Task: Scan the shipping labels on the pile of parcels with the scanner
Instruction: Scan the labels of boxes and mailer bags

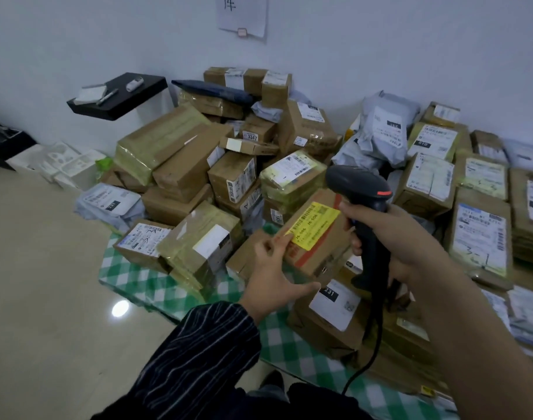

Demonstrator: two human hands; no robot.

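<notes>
My right hand (389,234) grips the handle of a black corded scanner (362,192), whose head points left at the parcels. In front of it a brown cardboard box (316,253) with a yellow shipping label (315,224) is tilted up. My left hand (271,268) holds this box by its near left edge, thumb under the lower side and fingers curled at the label's corner. Behind and around lies a big pile of parcels (198,165), brown boxes and grey mailer bags with white labels.
The parcels rest on a green-and-white checked cloth (132,277) spread over a glossy tiled floor (41,283). A black wall shelf (120,95) with a marker stands at the upper left, white foam trays (62,165) below it. The scanner's cable (365,359) hangs down toward my legs.
</notes>
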